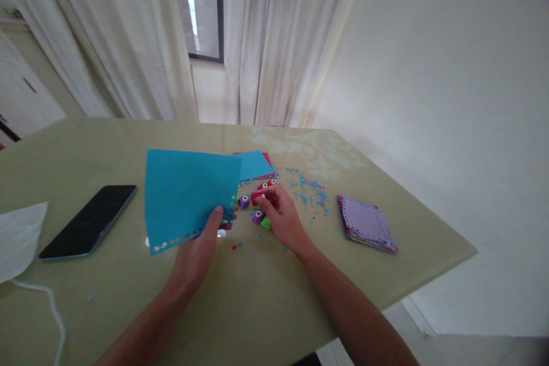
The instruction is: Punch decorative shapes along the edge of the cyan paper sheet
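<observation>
A blue sheet (191, 194) with punched holes along its bottom and right edges is held up in my left hand (199, 249), thumb on its front. My right hand (281, 214) is closed on a small red punch (256, 199), just right of the sheet. Around those fingers lie other small punches with eye shapes: a purple one (244, 202), another purple one (258, 217), a green one (266, 222) and red ones (263, 186) behind. Blue and red sheets (254, 164) lie behind the held sheet, partly covered by it.
Blue and red paper bits (306, 186) are scattered right of centre. A stack of hole-edged sheets, purple on top (368, 223), lies at the right. A black tablet or phone (90, 221), a white sheet (21, 237) and a white cable (54, 303) are on the left.
</observation>
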Tool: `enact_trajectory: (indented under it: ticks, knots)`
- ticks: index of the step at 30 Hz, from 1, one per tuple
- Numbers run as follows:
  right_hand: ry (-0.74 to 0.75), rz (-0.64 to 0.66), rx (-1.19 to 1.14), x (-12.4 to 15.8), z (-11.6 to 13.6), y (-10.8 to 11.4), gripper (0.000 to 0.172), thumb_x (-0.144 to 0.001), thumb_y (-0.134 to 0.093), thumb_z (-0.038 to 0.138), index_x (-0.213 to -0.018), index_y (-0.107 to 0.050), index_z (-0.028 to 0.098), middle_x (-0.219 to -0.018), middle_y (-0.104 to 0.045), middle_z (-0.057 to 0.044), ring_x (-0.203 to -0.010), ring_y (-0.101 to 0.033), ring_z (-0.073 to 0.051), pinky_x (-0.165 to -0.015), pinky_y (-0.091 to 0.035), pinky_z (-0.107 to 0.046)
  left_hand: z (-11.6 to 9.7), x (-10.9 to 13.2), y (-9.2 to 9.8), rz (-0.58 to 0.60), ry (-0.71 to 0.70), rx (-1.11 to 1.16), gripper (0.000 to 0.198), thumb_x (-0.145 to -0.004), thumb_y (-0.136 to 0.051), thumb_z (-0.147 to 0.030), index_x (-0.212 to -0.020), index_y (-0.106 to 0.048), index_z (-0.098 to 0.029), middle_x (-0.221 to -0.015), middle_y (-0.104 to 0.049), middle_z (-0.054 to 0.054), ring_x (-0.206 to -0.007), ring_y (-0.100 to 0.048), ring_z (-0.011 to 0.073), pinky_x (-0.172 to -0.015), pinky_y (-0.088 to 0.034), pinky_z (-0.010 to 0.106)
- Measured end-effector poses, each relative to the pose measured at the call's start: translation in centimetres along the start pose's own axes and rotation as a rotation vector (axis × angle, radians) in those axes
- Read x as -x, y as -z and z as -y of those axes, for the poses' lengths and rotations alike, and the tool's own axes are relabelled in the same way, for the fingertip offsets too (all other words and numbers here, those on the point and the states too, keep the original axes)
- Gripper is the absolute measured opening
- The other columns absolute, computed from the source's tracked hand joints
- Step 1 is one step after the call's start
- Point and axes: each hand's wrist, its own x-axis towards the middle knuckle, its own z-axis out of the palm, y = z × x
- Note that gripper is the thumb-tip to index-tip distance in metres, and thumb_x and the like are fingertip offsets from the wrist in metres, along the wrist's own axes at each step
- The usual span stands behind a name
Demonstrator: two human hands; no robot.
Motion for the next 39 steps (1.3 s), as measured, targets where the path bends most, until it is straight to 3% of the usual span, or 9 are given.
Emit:
enact_trajectory:
  ticks: [4, 9, 14, 18, 24, 29, 39]
  knots:
    - [-0.165, -0.007, -0.343, -0.5, -0.1, 0.3, 0.05, -0.087, -0.083, 0.067, -0.107, -0.07, 0.024, -0.098, -0.076, -0.004, -0.085, -0.07, -0.017, -0.073, -0.055, -0.028, -1.6, 0.4, 0.0, 0.068, 0.103, 0.078, 0.044, -0.083, -0.064, -0.064, -0.08, -0.08, -0.024, -0.08, -0.083, 0.01, -0.077, -0.081, 0.0328, -0.082, -0.066, 0.047]
    - [-0.272, 0.049, -0.491, -0.4, 0.1, 0.2, 0.059, -0.082, -0.081, 0.076, -0.105, -0.077, 0.022, -0.087, -0.071, -0.002, -0.069, -0.062, -0.013, -0.066, -0.053, -0.027, -2.2, 0.7, 0.0, 0.117, 0.087, 0.134, 0.04, -0.076, -0.07, -0.063, -0.078, -0.078, -0.024, -0.077, -0.082, 0.01, -0.071, -0.079, 0.0313, -0.072, -0.067, 0.045]
    - [-0.284, 0.057, -0.47, -0.1, 0.7, -0.2, 0.05, -0.071, -0.099, 0.055, -0.098, -0.07, 0.024, -0.094, -0.073, -0.001, -0.075, -0.064, -0.014, -0.067, -0.051, -0.026, -1.7, 0.9, -0.2, 0.12, 0.119, 0.168, 0.045, -0.08, -0.068, -0.066, -0.09, -0.079, -0.023, -0.083, -0.085, 0.01, -0.067, -0.079, 0.0297, -0.072, -0.066, 0.045]
    - [-0.308, 0.056, -0.46, 0.1, 0.9, -0.3, 0.053, -0.062, -0.104, 0.043, -0.091, -0.065, 0.024, -0.089, -0.071, 0.001, -0.073, -0.062, -0.014, -0.065, -0.049, -0.026, -2.2, 1.0, -0.3, 0.071, 0.058, 0.172, 0.042, -0.078, -0.07, -0.066, -0.077, -0.073, -0.024, -0.072, -0.08, 0.008, -0.06, -0.075, 0.027, -0.063, -0.064, 0.041]
    - [-0.285, 0.121, -0.379, 0.1, 1.0, -0.4, 0.047, -0.068, -0.099, 0.051, -0.1, -0.08, 0.023, -0.083, -0.07, 0.001, -0.066, -0.056, -0.012, -0.062, -0.043, -0.026, -2.7, 0.8, -0.1, 0.046, 0.007, 0.107, 0.036, -0.076, -0.075, -0.061, -0.072, -0.071, -0.026, -0.063, -0.074, 0.003, -0.057, -0.072, 0.0247, -0.055, -0.061, 0.035]
    - [-0.274, 0.109, -0.37, 0.3, 0.9, -0.6, 0.042, -0.068, -0.099, 0.052, -0.089, -0.076, 0.024, -0.071, -0.061, 0.004, -0.061, -0.049, -0.011, -0.058, -0.036, -0.026, -2.6, 0.7, -0.1, 0.062, 0.003, 0.101, 0.034, -0.073, -0.076, -0.059, -0.072, -0.073, -0.025, -0.066, -0.077, 0.004, -0.06, -0.074, 0.0262, -0.057, -0.062, 0.036]
    - [-0.28, 0.16, -0.337, 0.4, 0.9, -0.4, 0.043, -0.071, -0.098, 0.054, -0.088, -0.074, 0.023, -0.073, -0.06, 0.005, -0.061, -0.046, -0.011, -0.058, -0.034, -0.026, -3.0, 0.6, 0.1, 0.086, -0.004, 0.084, 0.033, -0.072, -0.074, -0.059, -0.074, -0.073, -0.026, -0.068, -0.078, 0.004, -0.062, -0.075, 0.0267, -0.059, -0.063, 0.037]
